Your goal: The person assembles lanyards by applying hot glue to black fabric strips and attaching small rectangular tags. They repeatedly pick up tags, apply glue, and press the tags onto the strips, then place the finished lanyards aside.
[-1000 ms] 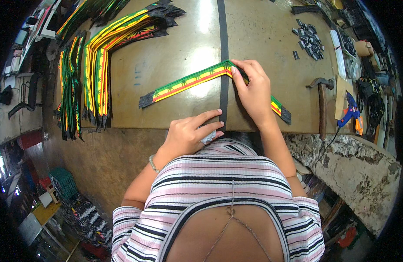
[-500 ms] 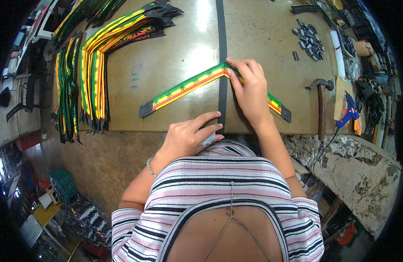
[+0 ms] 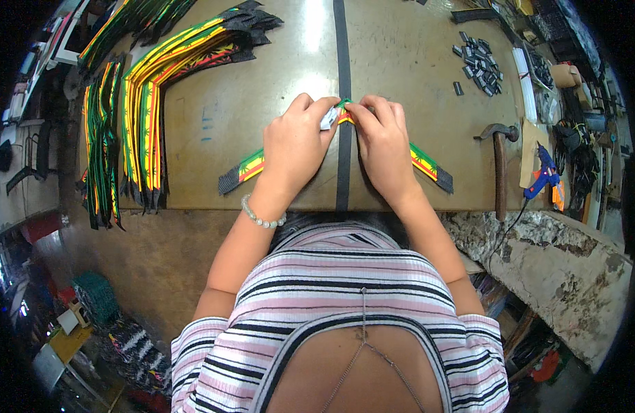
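A bent fabric strap (image 3: pixel 425 162), striped green, yellow and red with dark leaf prints and black ends, lies across the table like an upturned V. Its peak sits over a black strip running away from me. My left hand (image 3: pixel 293 141) pinches the peak from the left. A crumpled whitish piece (image 3: pixel 329 118) shows between its fingers; its kind is unclear. From the right, my right hand (image 3: pixel 385 141) is closed on the same peak, thumb and forefinger near the left fingertips. My hands cover much of both strap arms.
Stacks of similar bent straps (image 3: pixel 147 124) lie at the left. A pile of small dark clips (image 3: pixel 481 65) is at the far right. Nearer are a hammer (image 3: pixel 500 165) and a blue glue gun (image 3: pixel 542 172) with its cord hanging over the front edge.
My left hand has moved from the table's front edge up to the strap's peak, bringing the whitish piece along. My right hand has shifted slightly left and stays on the strap.
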